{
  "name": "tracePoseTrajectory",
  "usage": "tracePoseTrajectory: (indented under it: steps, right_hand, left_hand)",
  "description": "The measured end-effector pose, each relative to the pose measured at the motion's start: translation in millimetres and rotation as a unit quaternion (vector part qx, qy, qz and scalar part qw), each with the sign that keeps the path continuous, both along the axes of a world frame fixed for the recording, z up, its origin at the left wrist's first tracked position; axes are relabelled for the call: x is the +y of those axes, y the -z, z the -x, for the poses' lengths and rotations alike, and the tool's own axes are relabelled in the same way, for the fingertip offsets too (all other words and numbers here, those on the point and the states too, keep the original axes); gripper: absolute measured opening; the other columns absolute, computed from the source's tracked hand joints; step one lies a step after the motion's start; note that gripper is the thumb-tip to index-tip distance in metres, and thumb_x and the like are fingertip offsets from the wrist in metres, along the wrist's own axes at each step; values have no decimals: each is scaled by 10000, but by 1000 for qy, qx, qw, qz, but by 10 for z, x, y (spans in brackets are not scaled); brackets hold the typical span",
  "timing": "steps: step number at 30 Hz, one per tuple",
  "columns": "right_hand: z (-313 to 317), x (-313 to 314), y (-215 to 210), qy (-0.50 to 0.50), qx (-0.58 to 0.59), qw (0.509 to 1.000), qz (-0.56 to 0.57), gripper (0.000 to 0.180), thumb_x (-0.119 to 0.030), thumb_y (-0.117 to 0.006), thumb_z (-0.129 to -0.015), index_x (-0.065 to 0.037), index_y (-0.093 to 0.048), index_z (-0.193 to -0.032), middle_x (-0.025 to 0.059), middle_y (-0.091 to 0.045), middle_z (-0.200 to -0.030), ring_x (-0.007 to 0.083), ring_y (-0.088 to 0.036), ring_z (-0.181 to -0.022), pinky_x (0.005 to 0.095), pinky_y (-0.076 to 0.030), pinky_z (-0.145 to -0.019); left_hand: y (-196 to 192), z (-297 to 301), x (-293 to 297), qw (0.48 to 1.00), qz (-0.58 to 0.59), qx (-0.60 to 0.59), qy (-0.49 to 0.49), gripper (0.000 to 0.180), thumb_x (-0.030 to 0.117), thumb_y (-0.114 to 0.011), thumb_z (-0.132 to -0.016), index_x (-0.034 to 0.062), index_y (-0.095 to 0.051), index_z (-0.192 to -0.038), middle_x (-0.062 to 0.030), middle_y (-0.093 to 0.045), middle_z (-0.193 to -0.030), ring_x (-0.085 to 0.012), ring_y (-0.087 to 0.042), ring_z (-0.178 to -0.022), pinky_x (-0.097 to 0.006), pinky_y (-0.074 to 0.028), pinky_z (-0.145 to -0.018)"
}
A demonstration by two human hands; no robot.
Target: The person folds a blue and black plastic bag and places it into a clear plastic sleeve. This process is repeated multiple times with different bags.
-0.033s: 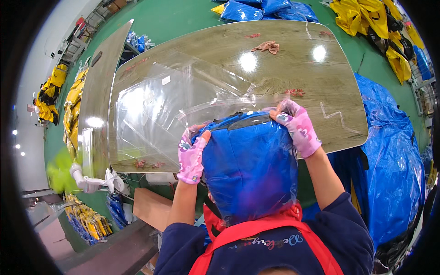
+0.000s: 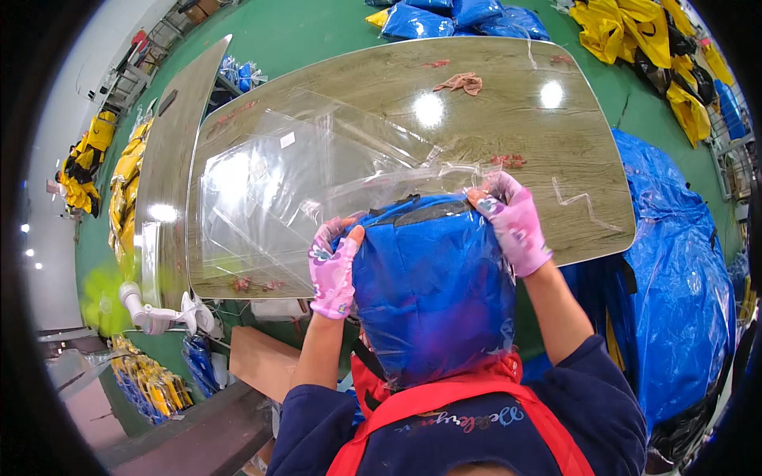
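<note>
Left fingers [image 2: 357, 235] and right fingers [image 2: 479, 198] pinch a plump, glossy, plastic-wrapped blue bundle [image 2: 432, 289].

We list worktop [image 2: 575, 131], right side: passable around crumpled cloth [image 2: 462, 82]. Obstructions: clear plastic [image 2: 317, 147], left; blue package [image 2: 432, 285], near edge.

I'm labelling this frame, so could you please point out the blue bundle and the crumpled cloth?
Blue bundle [image 2: 432, 293], head view, middle of visible side.
Crumpled cloth [image 2: 463, 83], head view, folded middle.
</note>
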State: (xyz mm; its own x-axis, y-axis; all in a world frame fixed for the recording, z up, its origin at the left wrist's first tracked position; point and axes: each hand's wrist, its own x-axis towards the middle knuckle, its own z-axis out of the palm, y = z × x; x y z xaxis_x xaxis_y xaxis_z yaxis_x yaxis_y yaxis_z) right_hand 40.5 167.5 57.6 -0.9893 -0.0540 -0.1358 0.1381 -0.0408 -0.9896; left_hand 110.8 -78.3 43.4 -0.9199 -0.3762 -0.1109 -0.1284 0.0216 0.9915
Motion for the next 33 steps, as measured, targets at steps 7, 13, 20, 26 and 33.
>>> tracePoseTrajectory:
  steps: [7,13,20,26,33]
  right_hand:
    - [195,8,702,88,58,994,-40,126,-80,-674,-889,-44,-563,-840,-12,-593,-754,64,-525,-693,218,-431,-634]
    - [624,0,280,164,240,933,-211,99,-101,-671,-881,-45,-618,-943,69,-653,-878,171,-631,-807,280,-502,-727]
    - [425,-1399,-287,-278,452,682,-504,170,-213,-565,-879,-68,-650,-897,114,-622,-950,284,-609,-907,406,-508,-725]
    - [726,-1587,-294,-345,539,582,-501,106,-172,-568,-817,-72,-601,-816,116,-616,-823,278,-628,-758,392,-505,-623]
    - [2364,494,-434,11,299,872,-388,258,-227,-486,-926,-30,-644,-977,123,-652,-928,214,-607,-798,367,-515,-713]
  left_hand:
    - [446,389,-127,995,9,-90,-33,198,182,-702,-860,36,-689,-993,-71,-683,-915,-124,-614,-806,-259,-487,-708]
    - [357,505,-275,954,-293,-57,-12,426,354,-492,-986,-12,-587,-1181,-174,-684,-1033,-234,-651,-933,-316,-530,-793]
    - [233,471,-287,968,-250,10,17,435,356,-465,-1014,-26,-597,-1174,-126,-679,-1071,-190,-656,-932,-305,-529,-822]
    - [281,446,-315,983,-163,68,52,350,268,-488,-1017,-36,-637,-1107,-79,-690,-991,-145,-647,-903,-275,-511,-813]
    - [137,419,-222,957,-280,60,38,356,311,-511,-995,-5,-592,-1137,-147,-683,-1040,-220,-662,-933,-315,-526,-833]
